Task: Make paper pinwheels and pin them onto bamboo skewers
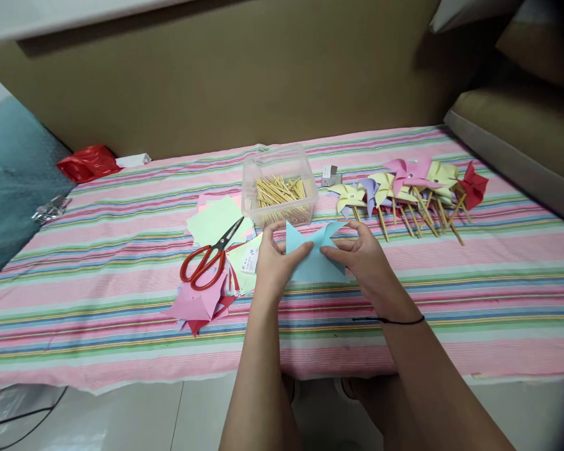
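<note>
Between my two hands is a light blue sheet of paper (317, 268), its upper edge split into corners that stand up. My left hand (277, 260) pinches its left side, thumb on the near face. On the right side, my right hand (360, 254) grips it the same way, with the fingers partly hidden behind the paper. Left of my hands, red-handled scissors (205, 263) lie across light green paper sheets (219, 219). A small white box (250, 258) rests close to my left hand. Pink and red cut paper pieces (200, 300) lie below the scissors.
Just beyond my hands stands a clear plastic box (282, 216) of wooden sticks (282, 190). Several finished paper pinwheels (411, 178) are piled to the right, near a small grey-white box (330, 176). A red plastic bag (90, 164) sits far left on the striped cloth (122, 250).
</note>
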Action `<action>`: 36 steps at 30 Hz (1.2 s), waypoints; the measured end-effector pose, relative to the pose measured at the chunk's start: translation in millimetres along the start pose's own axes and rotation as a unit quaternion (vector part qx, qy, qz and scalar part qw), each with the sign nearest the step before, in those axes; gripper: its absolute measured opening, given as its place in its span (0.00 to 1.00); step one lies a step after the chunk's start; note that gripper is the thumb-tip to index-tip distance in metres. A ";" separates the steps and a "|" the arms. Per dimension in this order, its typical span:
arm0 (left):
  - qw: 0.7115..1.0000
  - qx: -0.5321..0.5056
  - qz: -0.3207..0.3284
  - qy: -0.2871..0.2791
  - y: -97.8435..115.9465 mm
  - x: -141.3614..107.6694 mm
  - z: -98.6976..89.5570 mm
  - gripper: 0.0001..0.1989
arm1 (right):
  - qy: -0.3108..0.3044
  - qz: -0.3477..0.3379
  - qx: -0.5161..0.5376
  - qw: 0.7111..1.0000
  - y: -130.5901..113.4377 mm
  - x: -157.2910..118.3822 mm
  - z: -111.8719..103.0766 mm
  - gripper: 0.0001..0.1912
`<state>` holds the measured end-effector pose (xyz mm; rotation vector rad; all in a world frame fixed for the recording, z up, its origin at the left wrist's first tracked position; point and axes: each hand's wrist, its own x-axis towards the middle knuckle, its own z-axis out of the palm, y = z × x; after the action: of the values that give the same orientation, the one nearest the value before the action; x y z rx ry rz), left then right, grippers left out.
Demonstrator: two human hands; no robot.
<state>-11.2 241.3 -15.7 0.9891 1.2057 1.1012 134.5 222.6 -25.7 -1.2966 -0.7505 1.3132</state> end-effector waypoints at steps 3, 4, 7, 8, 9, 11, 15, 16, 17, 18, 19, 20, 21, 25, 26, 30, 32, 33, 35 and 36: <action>1.000 0.007 0.001 -0.014 -1.2 1.1 -1.1 0.36 | 0.006 0.002 -0.010 1.000 -2.5 -0.7 0.5 0.42; 1.000 0.012 0.003 -0.013 -1.4 1.1 -1.2 0.37 | 0.007 0.003 -0.016 1.000 -3.1 -0.9 0.7 0.42; 1.000 0.017 0.002 -0.001 -0.6 0.6 -0.6 0.37 | 0.001 0.004 -0.027 1.000 -3.7 -0.8 1.1 0.40; 1.000 0.017 0.000 0.003 -0.1 0.4 -0.4 0.37 | -0.006 0.004 -0.027 1.000 -3.5 -0.6 1.0 0.40; 1.000 0.017 -0.001 0.007 0.3 0.3 -0.2 0.37 | -0.012 0.004 -0.026 1.000 -3.1 -0.3 0.8 0.39; 1.000 0.018 -0.005 0.008 0.4 0.5 -0.4 0.37 | -0.020 0.003 -0.023 1.000 -1.9 0.4 0.2 0.39; 0.999 0.034 0.001 -0.010 -3.0 2.5 -3.3 0.37 | -0.009 -0.006 -0.028 1.000 1.4 1.9 -1.7 0.39; 0.999 0.043 0.005 -0.017 -3.9 3.0 -4.3 0.36 | -0.009 -0.008 -0.030 0.999 2.3 2.2 -2.3 0.39; 0.998 0.053 0.010 -0.022 -4.5 3.2 -5.1 0.36 | -0.010 -0.010 -0.032 0.999 3.1 2.6 -2.7 0.38; 0.998 0.060 0.012 -0.026 -4.8 3.3 -5.6 0.35 | -0.012 -0.011 -0.034 0.999 3.9 2.9 -3.1 0.38; 0.997 0.066 0.011 -0.028 -4.5 3.2 -5.9 0.35 | -0.014 -0.010 -0.036 0.999 4.4 3.1 -3.4 0.38; 0.997 0.069 0.007 -0.028 -3.8 2.8 -5.9 0.35 | -0.016 -0.011 -0.038 0.999 4.8 3.1 -3.5 0.38; 0.997 0.070 0.002 -0.027 -2.9 2.4 -5.5 0.34 | -0.020 -0.011 -0.038 0.999 4.8 3.1 -3.5 0.39; 0.999 0.038 -0.012 -0.004 0.0 2.1 -3.2 0.33 | -0.024 -0.018 -0.033 0.999 0.7 1.4 -2.6 0.40; 1.000 0.019 -0.011 0.010 0.0 2.8 -2.9 0.33 | -0.017 -0.020 -0.029 0.999 -1.0 1.0 -2.7 0.38; 0.993 -0.079 -0.012 0.084 -1.8 7.4 -3.5 0.31 | 0.007 -0.013 0.033 0.999 -5.1 1.4 -5.7 0.23; 0.985 -0.137 -0.010 0.104 -2.2 9.7 -3.7 0.29 | -0.012 -0.006 0.069 0.998 -4.3 2.2 -7.3 0.16; 0.980 -0.166 -0.009 0.110 -2.2 10.6 -3.5 0.28 | -0.027 -0.002 0.077 0.997 -3.4 2.4 -7.6 0.13; 0.969 -0.215 -0.006 0.126 -2.4 12.2 -2.2 0.27 | -0.059 0.012 0.077 0.995 -1.4 2.0 -6.3 0.12; 0.964 -0.230 -0.004 0.136 -2.7 12.7 -1.2 0.26 | -0.076 0.019 0.079 0.994 -0.5 1.4 -4.7 0.12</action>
<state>-11.9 253.3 -21.0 0.4867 1.0921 1.4628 139.3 222.9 -26.5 -1.0997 -0.7141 1.4839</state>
